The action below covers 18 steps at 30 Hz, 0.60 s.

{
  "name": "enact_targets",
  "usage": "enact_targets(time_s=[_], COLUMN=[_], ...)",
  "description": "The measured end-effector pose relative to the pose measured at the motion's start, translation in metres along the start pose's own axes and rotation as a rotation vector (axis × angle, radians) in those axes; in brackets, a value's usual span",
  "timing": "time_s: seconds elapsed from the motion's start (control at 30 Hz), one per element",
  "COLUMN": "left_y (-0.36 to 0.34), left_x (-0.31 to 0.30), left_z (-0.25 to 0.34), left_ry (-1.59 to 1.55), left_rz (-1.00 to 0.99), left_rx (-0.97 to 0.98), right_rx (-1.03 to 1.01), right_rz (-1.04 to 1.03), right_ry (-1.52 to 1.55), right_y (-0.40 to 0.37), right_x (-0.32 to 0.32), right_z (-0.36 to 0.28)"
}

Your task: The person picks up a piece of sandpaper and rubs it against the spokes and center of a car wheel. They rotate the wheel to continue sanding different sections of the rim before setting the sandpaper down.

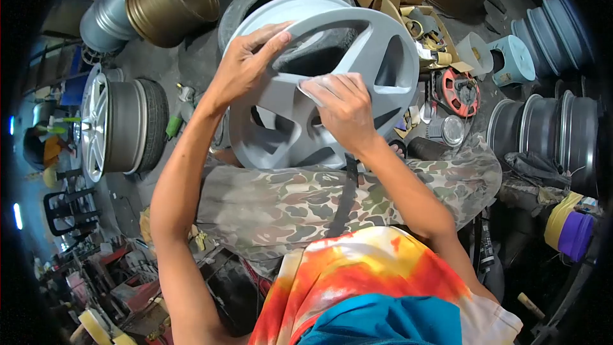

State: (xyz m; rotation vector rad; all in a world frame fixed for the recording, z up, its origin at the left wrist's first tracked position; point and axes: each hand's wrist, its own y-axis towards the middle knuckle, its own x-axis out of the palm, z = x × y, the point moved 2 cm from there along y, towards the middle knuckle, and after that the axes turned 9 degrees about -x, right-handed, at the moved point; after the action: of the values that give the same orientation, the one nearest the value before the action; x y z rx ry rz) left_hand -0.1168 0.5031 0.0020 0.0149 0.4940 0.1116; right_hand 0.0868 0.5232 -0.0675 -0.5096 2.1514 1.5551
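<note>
A grey spoked wheel rim (pixel 348 57) stands tilted against my lap, its face turned toward me. My left hand (pixel 255 57) is closed on its upper left edge, with the thumb lying over the front face. Near the hub, my right hand (pixel 345 105) is pressed to a spoke, fingers bent and coated in pale dust. Under those fingers a thin pale sheet (pixel 311 93) pokes out, looking like sandpaper; most of it is hidden by the hand. Camouflage trousers (pixel 281 201) cover my legs just below the rim.
Behind the rim lies a black tyre (pixel 233 16). To the left stand a bronze rim barrel (pixel 172 3) and a tyred wheel (pixel 124 124). At right are a cardboard box (pixel 453 48) of tools, a red reel (pixel 456 92), a light-blue stool (pixel 514 61) and stacked rims (pixel 543 128).
</note>
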Motion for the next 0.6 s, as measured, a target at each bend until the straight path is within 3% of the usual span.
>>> enact_targets(time_s=[0.13, 0.33, 0.43, 0.6], left_y=[0.004, -0.001, 0.003, 0.003], left_x=[0.005, 0.001, 0.006, -0.001], left_z=[0.003, -0.001, 0.005, 0.003], left_ry=[-0.023, 0.000, -0.005, -0.016], left_rz=[-0.014, 0.006, -0.019, -0.013], left_rx=[-0.019, -0.001, 0.010, 0.014], right_rx=[-0.082, 0.013, 0.007, -0.016], right_rz=[0.120, -0.070, 0.049, -0.010], right_ry=[0.014, -0.049, 0.026, 0.012], right_y=[0.027, -0.005, 0.012, 0.003], right_x=[0.022, 0.001, 0.009, 0.007], right_z=[-0.010, 0.002, -0.005, -0.002])
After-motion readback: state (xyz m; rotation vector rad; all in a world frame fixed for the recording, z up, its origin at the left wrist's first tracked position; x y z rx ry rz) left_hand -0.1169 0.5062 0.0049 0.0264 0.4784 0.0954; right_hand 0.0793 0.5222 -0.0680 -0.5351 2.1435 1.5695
